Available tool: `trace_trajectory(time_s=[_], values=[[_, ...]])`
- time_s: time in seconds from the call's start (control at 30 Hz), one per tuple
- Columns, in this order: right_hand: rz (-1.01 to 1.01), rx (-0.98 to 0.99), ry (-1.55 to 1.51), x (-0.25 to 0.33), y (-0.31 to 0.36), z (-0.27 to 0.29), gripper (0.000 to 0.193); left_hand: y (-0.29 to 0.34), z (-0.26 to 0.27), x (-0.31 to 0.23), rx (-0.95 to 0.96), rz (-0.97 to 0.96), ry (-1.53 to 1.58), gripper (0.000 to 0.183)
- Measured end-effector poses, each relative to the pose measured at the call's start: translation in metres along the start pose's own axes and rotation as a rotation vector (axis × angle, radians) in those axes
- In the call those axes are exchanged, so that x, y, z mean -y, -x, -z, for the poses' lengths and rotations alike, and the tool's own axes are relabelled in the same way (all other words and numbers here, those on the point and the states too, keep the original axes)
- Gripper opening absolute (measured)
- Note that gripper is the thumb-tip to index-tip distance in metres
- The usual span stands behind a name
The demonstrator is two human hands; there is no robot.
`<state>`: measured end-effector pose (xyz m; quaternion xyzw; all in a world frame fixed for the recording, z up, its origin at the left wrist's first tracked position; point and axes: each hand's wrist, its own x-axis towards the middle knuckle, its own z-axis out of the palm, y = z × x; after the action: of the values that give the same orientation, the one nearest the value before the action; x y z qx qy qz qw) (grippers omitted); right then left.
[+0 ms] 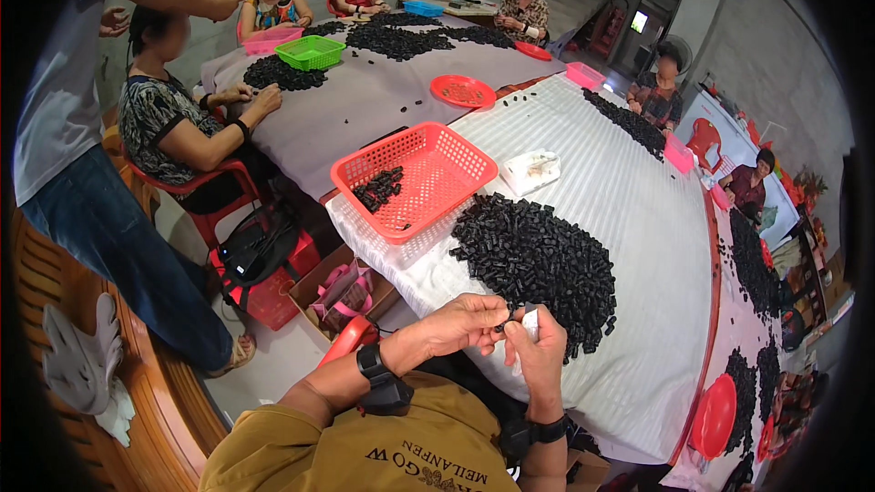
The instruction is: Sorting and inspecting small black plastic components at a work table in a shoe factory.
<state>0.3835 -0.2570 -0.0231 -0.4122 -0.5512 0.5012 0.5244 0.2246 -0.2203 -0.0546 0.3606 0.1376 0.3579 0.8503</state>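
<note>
My left hand [463, 322] is closed, pinching a small black piece [504, 320] between thumb and fingertips. Right beside it, my right hand [540, 346] grips a slim white strip [530, 324], its thumb close to the black piece. What the strip is exactly I cannot make out. Just beyond both hands spreads a heap of short black cylindrical pieces [538, 260]. A red perforated basket [451, 207] sits past the heap to the left, with a small cluster of the black pieces [378, 189] at its left side.
White striped cloth [647, 264] covers my table. A crumpled white packet [531, 172] lies by the basket. A red round tray [462, 91] and a green basket [311, 53] stand farther off. Several people sit around the tables; one person [68, 109] stands at left. A red stool [349, 339] is beside my left arm.
</note>
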Motion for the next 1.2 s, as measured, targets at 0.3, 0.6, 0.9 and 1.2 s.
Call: trace_trajectory(time_s=[0.3,0.6,0.9,1.2], values=[[-0.022,0.022,0.093,0.001,0.0,0.006,0.011,-0.001,0.003,-0.003,0.045,0.042,0.101,0.022],[0.071,0.06,0.237,-0.001,0.003,0.007,0.014,0.003,0.002,-0.012,-0.029,0.018,0.016,0.024],[0.111,0.121,0.366,-0.001,0.001,0.006,0.018,0.003,0.002,-0.011,-0.007,0.033,0.066,0.024],[0.063,0.147,0.359,0.002,0.001,0.007,0.017,0.003,0.003,-0.006,-0.003,0.071,0.105,0.023]])
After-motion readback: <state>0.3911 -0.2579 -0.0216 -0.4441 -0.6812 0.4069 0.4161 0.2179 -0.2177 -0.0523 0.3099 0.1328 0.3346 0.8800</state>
